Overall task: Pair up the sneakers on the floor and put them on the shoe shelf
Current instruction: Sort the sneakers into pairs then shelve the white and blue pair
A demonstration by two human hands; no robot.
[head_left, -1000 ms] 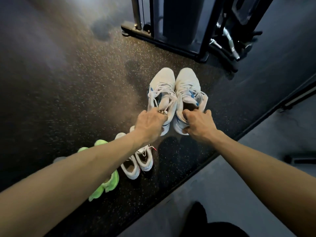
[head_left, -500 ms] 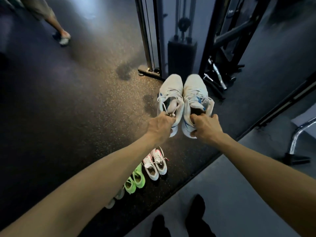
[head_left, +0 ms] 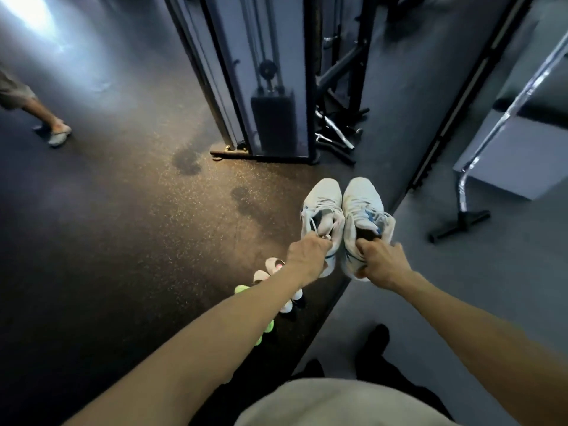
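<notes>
The left hand (head_left: 307, 258) grips the heel collar of one white sneaker (head_left: 322, 207), fingers curled round it; the right hand (head_left: 381, 262) grips its mate (head_left: 362, 204) the same way. Both hang side by side above the floor (head_left: 123, 226), toes pointing away, laces loose, blue trim on the right one. Below the left forearm, a white pair (head_left: 270, 272) and green pair (head_left: 242, 290), partly hidden, seem to sit on the floor.
</notes>
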